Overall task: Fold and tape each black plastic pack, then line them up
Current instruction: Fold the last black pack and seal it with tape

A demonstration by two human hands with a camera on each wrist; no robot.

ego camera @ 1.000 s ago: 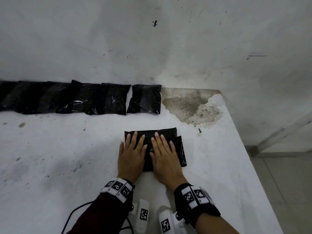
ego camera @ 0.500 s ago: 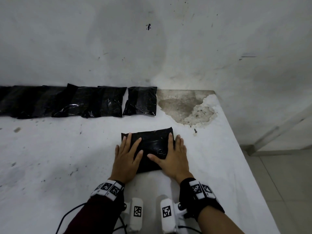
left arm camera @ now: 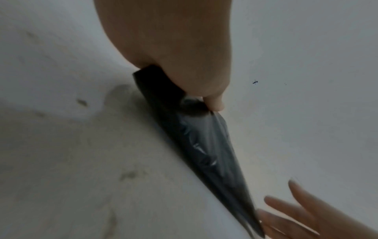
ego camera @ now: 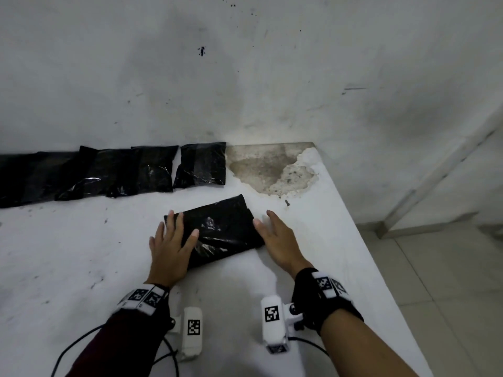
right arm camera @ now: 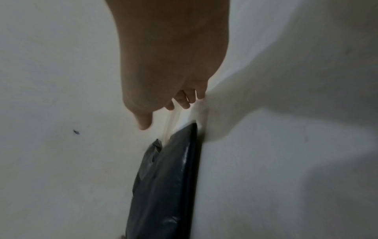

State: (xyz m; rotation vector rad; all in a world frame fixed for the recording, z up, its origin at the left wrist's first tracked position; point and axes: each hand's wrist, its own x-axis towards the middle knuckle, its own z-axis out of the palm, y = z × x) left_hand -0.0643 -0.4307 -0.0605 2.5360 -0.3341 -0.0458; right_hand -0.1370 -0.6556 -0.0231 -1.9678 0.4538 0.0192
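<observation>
The folded pack (ego camera: 220,232) lies slanted between my flat, spread hands, left hand (ego camera: 171,250) pressing its near-left end, right hand (ego camera: 275,240) open beside its right edge.

White table (ego camera: 81,254) with black packs (ego camera: 201,164)

The light is dim, flat and greyish, with soft shadows on the wall (ego camera: 245,77) and under the forearms on the table (ego camera: 68,254) — small glints show on the black plastic pack (ego camera: 217,235). Both wrist views are blurred and grainy — the right hand (left arm camera: 302,215) smears, and straight lines bow near the head view's edges.
</observation>
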